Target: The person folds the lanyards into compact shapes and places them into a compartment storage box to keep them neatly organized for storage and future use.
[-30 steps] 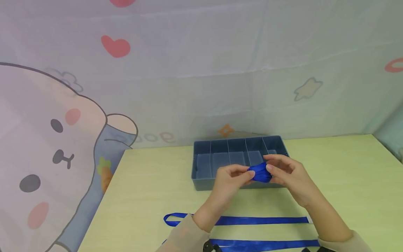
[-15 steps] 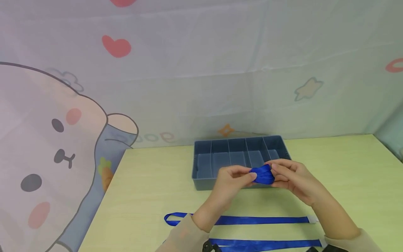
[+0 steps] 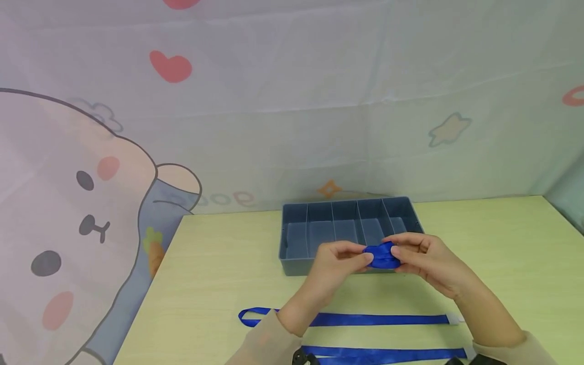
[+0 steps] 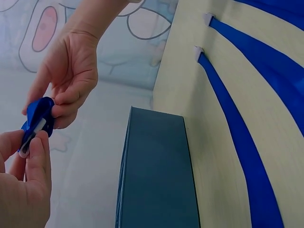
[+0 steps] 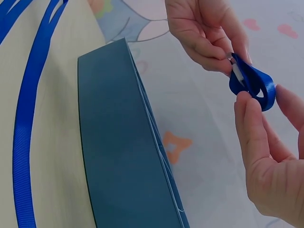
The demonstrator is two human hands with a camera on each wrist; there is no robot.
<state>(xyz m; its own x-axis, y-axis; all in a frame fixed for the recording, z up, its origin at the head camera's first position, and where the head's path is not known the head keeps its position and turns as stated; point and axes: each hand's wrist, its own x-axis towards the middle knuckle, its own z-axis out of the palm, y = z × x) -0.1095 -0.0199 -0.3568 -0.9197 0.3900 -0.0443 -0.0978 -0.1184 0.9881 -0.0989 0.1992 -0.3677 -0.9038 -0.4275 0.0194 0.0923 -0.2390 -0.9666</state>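
Observation:
A blue lanyard [image 3: 384, 255], folded into a small looped bundle, is held up over the front of the divided box. My left hand [image 3: 336, 263] pinches its left end between thumb and fingers. At its other end my right hand [image 3: 431, 263] pinches the folds. A white clip [image 4: 39, 125] shows against the blue strap in the left wrist view, close to my left fingertips. From the right wrist side, the folded lanyard [image 5: 251, 83] shows open loops between both hands.
A blue-grey box [image 3: 287, 266] with several compartments stands toward the back of the table [image 3: 214, 268]. Nearer me lie blue lanyards, one upper strap [image 3: 383, 319] and one lower strap [image 3: 388, 353], with pale ends at right. A printed cloth [image 3: 292, 101] hangs behind.
Both hands have shifted slightly right and down with the lanyard bundle. Its fanned folds look more compact and level now. The box and the lanyards on the table stay put.

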